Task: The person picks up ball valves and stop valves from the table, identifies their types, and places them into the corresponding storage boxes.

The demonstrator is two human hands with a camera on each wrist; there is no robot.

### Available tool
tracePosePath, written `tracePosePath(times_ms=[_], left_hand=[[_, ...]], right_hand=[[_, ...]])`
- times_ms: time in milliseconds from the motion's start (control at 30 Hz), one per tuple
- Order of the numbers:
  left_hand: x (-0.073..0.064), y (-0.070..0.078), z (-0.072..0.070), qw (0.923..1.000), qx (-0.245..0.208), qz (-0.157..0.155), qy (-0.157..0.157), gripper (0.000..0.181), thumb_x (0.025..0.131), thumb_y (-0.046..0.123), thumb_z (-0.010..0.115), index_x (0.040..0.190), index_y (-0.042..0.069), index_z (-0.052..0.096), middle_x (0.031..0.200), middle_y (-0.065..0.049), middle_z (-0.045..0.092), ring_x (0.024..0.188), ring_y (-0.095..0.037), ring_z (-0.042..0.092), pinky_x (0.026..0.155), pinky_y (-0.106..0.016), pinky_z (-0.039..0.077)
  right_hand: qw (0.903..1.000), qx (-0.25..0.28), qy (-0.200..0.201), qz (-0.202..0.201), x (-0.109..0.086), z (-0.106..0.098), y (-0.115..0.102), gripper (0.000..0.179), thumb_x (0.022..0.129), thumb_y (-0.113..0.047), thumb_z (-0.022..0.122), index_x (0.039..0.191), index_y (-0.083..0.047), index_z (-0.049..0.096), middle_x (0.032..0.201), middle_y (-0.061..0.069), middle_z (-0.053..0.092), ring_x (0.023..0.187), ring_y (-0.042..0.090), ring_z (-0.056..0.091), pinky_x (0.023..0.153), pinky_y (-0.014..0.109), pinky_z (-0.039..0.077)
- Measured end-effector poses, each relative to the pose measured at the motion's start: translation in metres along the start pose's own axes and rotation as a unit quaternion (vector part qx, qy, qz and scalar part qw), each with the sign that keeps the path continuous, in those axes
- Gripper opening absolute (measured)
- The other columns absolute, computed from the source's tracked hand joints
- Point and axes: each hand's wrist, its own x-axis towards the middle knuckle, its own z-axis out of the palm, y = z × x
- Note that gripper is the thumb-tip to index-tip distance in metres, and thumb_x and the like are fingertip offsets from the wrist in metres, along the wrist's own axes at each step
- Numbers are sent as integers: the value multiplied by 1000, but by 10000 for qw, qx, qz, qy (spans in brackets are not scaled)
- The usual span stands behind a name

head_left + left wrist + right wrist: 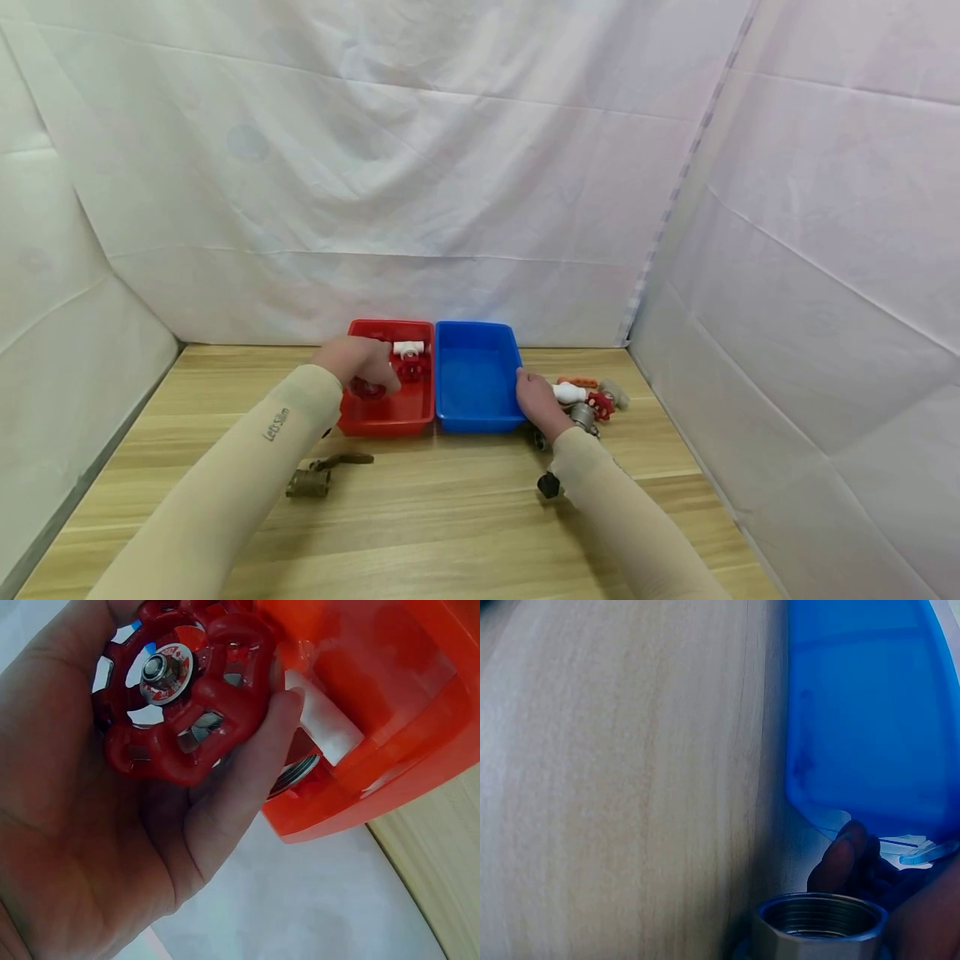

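Observation:
My left hand (358, 360) is over the red bin (390, 429) and holds a gate valve by its red handwheel (232, 724). In the left wrist view the thumb and palm lie around the wheel, and a threaded metal end (296, 776) shows beneath. Inside the red bin sits a white valve (408, 347) with another red handwheel (411, 369) near it. My right hand (538, 402) grips the right side of the blue bin (480, 387), which stands beside the red one. A threaded metal fitting (817, 941) appears close to the right hand.
A brass valve with a lever (309, 482) lies on the wooden table in front of the red bin. Right of the blue bin lie a white valve (570, 393), a red handwheel (601, 406) and an orange handle (577, 382). A black knob (548, 485) shows by the right forearm.

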Motion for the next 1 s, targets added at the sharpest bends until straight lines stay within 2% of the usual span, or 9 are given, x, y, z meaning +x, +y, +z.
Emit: tracePosePath(times_ms=[100, 333, 533, 667, 833, 1000], left_hand=[[1, 2, 1, 9999, 107, -32, -18, 51, 83, 31, 94, 118, 9, 64, 105, -12, 70, 101, -31, 66, 74, -41, 62], [3, 6, 1, 9993, 325, -159, -99, 60, 76, 31, 100, 119, 10, 64, 108, -13, 69, 108, -32, 63, 75, -42, 63], [4, 6, 3, 9956, 901, 68, -260, 44, 82, 37, 94, 108, 11, 71, 104, -9, 71, 105, -29, 63, 79, -42, 60], [0, 9, 4, 9959, 846, -92, -318, 45, 79, 37, 96, 108, 12, 72, 105, -9, 70, 107, -30, 61, 81, -42, 60], [-3, 12, 4, 9964, 569, -428, -458, 52, 75, 32, 99, 113, 11, 71, 110, -11, 70, 110, -32, 61, 82, -43, 62], [4, 8, 7, 9940, 828, -420, -586, 45, 79, 33, 95, 110, 11, 72, 108, -10, 70, 106, -29, 62, 83, -42, 60]], right_hand=[[10000, 11, 7, 0, 0, 0, 0, 68, 121, -49, 29, 149, 4, 61, 150, 26, 62, 133, 42, 63, 110, 60, 51], [10000, 62, -2, 42, 0, 1, 0, 69, 121, -49, 30, 157, 3, 55, 157, 25, 58, 140, 44, 59, 115, 62, 48], [10000, 20, -12, 32, -1, 1, 0, 68, 121, -49, 29, 159, 3, 53, 158, 25, 57, 143, 44, 57, 117, 63, 47], [10000, 42, -50, 23, -1, 0, -1, 68, 121, -48, 29, 160, 3, 52, 159, 25, 56, 143, 44, 57, 117, 63, 46], [10000, 50, -18, 9, -2, 0, -1, 67, 121, -48, 29, 156, 2, 56, 157, 25, 58, 140, 43, 59, 115, 62, 48], [10000, 16, -5, 19, -2, 0, -2, 66, 122, -47, 29, 157, 3, 55, 157, 25, 58, 141, 45, 58, 116, 63, 47]])
